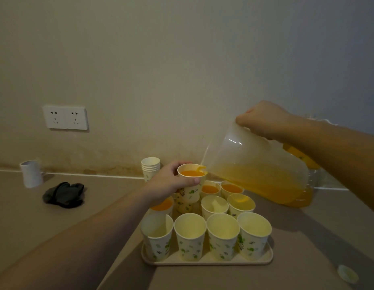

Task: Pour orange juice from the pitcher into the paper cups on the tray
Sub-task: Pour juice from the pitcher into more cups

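Observation:
My right hand [263, 119] grips the handle of a translucent plastic pitcher [251, 164], tilted left with orange juice pooled at its spout. Juice runs from the spout into a paper cup [191, 183] that my left hand [170, 185] holds lifted above the tray [207, 261]. That cup is nearly full. On the tray stand several white paper cups with green prints. The front row [190, 237] holds no juice. Two cups at the back [210, 189] and one under my left wrist [162, 206] hold juice.
A stack of spare cups [150, 167] stands by the wall behind the tray. A dark cloth [63, 194] and a white roll [31, 173] lie at the left. A white cap [348, 273] sits at the right front. A wall socket [65, 117] is upper left.

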`<state>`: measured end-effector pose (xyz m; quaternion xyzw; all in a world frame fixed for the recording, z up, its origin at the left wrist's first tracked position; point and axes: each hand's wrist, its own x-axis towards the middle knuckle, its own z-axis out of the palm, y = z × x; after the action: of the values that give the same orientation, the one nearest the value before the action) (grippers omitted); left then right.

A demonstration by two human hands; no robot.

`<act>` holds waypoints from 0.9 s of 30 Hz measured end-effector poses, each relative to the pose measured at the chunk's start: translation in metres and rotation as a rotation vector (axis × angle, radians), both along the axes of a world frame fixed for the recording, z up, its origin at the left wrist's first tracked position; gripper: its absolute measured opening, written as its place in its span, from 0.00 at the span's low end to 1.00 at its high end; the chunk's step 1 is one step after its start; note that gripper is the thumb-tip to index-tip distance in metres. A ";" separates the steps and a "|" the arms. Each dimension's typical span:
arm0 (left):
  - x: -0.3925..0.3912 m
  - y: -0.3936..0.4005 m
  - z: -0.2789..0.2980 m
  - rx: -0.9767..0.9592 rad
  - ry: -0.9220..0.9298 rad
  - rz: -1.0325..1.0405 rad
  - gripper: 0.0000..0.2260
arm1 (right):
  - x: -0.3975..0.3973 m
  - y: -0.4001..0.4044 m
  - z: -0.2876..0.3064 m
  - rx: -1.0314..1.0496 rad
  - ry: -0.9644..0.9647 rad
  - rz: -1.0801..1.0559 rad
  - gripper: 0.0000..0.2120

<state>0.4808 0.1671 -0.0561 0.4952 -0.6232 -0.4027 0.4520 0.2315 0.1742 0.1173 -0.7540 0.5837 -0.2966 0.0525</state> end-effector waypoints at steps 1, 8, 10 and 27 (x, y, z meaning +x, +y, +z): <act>0.000 0.000 0.000 0.000 -0.004 0.002 0.42 | -0.001 0.000 -0.001 0.011 -0.033 -0.002 0.14; -0.001 0.005 0.005 0.000 -0.014 -0.002 0.33 | -0.008 -0.007 -0.007 0.065 -0.204 0.014 0.11; 0.000 0.005 0.006 -0.013 -0.056 0.015 0.37 | -0.010 -0.009 -0.008 0.079 -0.244 0.010 0.10; 0.003 0.009 0.013 -0.068 -0.371 0.011 0.27 | -0.020 -0.010 -0.010 0.089 -0.342 -0.008 0.11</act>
<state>0.4836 0.1757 -0.0428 0.5489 -0.7063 -0.2808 0.3480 0.2119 0.1638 0.1073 -0.6870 0.5820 -0.3946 0.1833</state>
